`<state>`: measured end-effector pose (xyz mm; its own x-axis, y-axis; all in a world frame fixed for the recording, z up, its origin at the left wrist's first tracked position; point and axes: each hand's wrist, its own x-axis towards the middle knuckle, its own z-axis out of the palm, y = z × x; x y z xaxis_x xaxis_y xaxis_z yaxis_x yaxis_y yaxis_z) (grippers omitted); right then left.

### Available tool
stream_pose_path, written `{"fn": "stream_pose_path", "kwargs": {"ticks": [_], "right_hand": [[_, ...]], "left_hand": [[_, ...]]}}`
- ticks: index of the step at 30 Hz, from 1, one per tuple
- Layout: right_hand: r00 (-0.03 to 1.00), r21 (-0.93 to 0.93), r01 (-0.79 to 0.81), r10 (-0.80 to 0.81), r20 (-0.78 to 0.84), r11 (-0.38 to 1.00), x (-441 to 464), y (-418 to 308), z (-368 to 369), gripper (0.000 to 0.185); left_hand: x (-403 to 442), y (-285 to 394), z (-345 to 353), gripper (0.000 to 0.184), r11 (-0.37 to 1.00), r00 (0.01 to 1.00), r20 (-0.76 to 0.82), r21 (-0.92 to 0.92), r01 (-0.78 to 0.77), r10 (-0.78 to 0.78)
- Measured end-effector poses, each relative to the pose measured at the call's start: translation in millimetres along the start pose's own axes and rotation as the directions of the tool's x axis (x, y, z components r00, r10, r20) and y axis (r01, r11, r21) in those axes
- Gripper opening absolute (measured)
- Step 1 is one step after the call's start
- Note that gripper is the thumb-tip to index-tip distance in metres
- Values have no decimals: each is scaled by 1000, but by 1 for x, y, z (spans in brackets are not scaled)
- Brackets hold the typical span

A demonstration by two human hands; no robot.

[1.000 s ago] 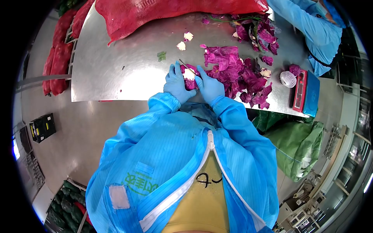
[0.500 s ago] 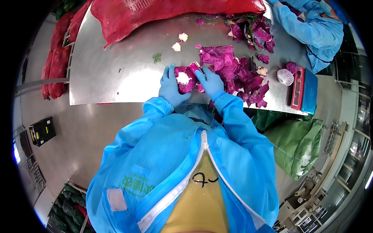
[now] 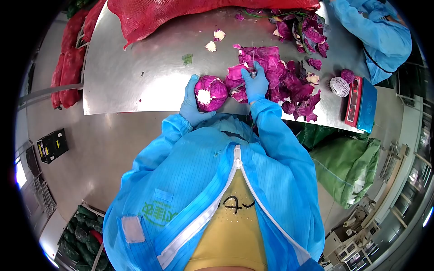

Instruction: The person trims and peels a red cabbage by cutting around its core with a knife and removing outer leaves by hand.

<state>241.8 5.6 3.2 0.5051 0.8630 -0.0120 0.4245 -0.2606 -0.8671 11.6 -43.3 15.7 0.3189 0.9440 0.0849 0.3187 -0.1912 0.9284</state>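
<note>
A peeled red cabbage (image 3: 217,92), glossy purple with a pale cut stem end, sits near the table's front edge. My left hand (image 3: 193,105), in a blue glove, is cupped around its left side. To the right, my gloved right hand (image 3: 256,86) is closed on a small knife (image 3: 253,67), whose thin blade points away from me; the handle is hidden in the fingers. Under and beside this hand lie loose purple outer leaves (image 3: 236,76), next to a larger heap of leaves (image 3: 296,86).
A red mesh sack (image 3: 181,18) lies along the table's far side. White stem pieces (image 3: 210,46) and a green scrap (image 3: 187,58) dot the metal table (image 3: 117,86). At right are a white foam net (image 3: 339,86), a red-and-blue scale (image 3: 361,104) and a co-worker's blue sleeve (image 3: 361,27).
The outer leaves have come away from the cabbage, which now shows a smooth round head. My right hand has moved right and away from it; my left hand stays at its side.
</note>
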Motion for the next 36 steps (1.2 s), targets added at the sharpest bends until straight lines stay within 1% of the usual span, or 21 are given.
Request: {"fn": "stream_pose_path", "kwargs": {"ticks": [2, 4, 5, 6, 8, 9, 10, 12, 14, 16, 18, 20, 23, 24, 26, 28, 30, 31, 32, 34, 36], "right_hand": [[1000, 5, -2, 2, 30, 1000, -5, -13, -4, 47], [937, 112, 65, -99, 335, 992, -11, -21, -1, 49], [892, 225, 166, -244, 381, 960, -11, -19, 7, 49], [894, 224, 167, -243, 376, 960, -8, -16, 12, 49], [758, 150, 229, -273, 593, 962, 1, -12, 23, 48], [650, 324, -207, -117, 751, 923, 5, -2, 32, 45], [651, 325, -211, -116, 750, 922, 7, -16, 27, 45], [373, -71, -334, 201, 906, 940, 20, -39, 12, 41], [372, -1, -294, 116, 921, 956, 23, -27, 12, 38], [395, 131, -81, -89, 914, 988, 25, -21, 11, 36], [435, 204, -32, -170, 884, 979, 23, -16, 14, 34], [441, -12, 542, -272, 856, 841, 21, -26, 11, 36], [424, -43, 706, -372, 826, 707, 26, -19, 20, 34], [427, -45, 707, -375, 823, 706, 26, -18, 18, 34], [539, -138, 628, -300, 787, 766, 28, -17, 18, 29], [576, -104, 614, -353, 737, 783, 16, -17, 17, 26], [758, -367, 451, -133, 639, 814, 13, -22, 15, 30], [845, -374, 354, -122, 521, 857, 14, -10, 19, 34], [843, -371, 357, -125, 523, 857, 17, -7, 17, 34], [954, -251, 199, -129, 271, 947, 17, -4, 9, 42], [960, -225, 238, -193, 202, 945, 12, -7, 2, 43]], "left_hand": [[1, -1, 0, 121, 999, 1000, -6, -43, 28, -28], [1, -4, 0, 121, 999, 1000, -3, -41, 24, -24], [1, -6, 0, 121, 999, 1000, -2, -40, 23, -23], [0, -9, 1, 121, 999, 1000, 2, -40, 20, -20], [-3, -15, 3, 120, 992, 999, 5, -117, 49, -49], [-4, -16, 3, 120, 992, 999, 8, -115, 51, -50], [-4, -17, 3, 121, 986, 999, 6, -161, 46, -45], [-3, -16, 3, 122, 977, 999, 5, -208, 40, -40], [-2, -10, 2, 122, 946, 998, 19, -320, 56, -53], [-1, -5, -1, 122, 949, 997, 40, -304, 81, -72], [2, -4, -1, 121, 953, 995, 62, -288, 96, -82], [2, -5, -2, 117, 945, 996, 70, -319, 69, -49], [2, -7, -2, 118, 971, 995, 41, -218, 98, -92], [2, -8, -1, 118, 972, 995, 42, -216, 94, -87], [-1, -12, 0, 118, 977, 995, -3, -191, -97, 98], [-6, -13, -1, 117, 978, 998, -4, -200, -59, 59], [-9, -11, -4, 116, 957, 1000, 4, -289, -5, 7], [-10, -4, -7, 118, 961, 1000, 25, -276, -2, 9], [-10, -8, -7, 118, 962, 1000, 21, -274, -2, 8], [-18, -19, -6, 119, 984, 990, -106, -142, -104, 89], [-20, -19, -3, 119, 965, 994, -112, -258, -41, 12]]}}
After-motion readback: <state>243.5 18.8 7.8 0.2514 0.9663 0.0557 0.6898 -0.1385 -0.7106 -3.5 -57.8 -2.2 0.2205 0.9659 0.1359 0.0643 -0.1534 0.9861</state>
